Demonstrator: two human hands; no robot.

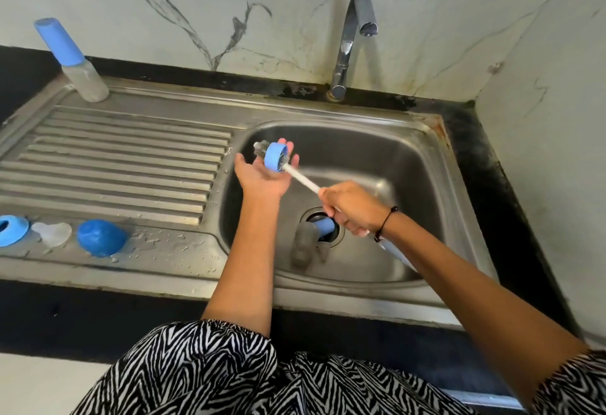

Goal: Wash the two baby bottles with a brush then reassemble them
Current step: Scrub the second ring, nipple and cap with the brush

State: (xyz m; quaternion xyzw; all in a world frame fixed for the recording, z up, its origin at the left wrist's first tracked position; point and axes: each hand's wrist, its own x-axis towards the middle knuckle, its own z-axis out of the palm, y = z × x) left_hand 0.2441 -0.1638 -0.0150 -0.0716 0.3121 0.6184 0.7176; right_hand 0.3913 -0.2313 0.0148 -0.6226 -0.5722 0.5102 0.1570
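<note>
So at that point I was only partway through — I had a blue screw ring (pixel 274 157) sitting on my left hand (pixel 262 175), fingers loosely cupped under it, not really squeezing. My right hand (pixel 352 206) was wrapped tight around the white handle of the brush (pixel 300 178), and the bristles were poking right through the ring, over the sink (pixel 423 165).

By my guess, one bottle was apart and mid-wash. Its bits were lying on the wet drainboard (pixel 131 152): another blue ring (pixel 11 230), a clear teat (pixel 52 233) just beside it, and a blue cap (pixel 100 237) near that. The other bottle (pixel 73 60) stood fully assembled at the back corner, cap on, looking untouched — so that one likely still needed doing, plus all the reassembly.

Down in the basin, something blue and grey lay over the drain (pixel 323 227); too blurry to call. No water stood in the sink, and none ran from the tap (pixel 355 37).
</note>
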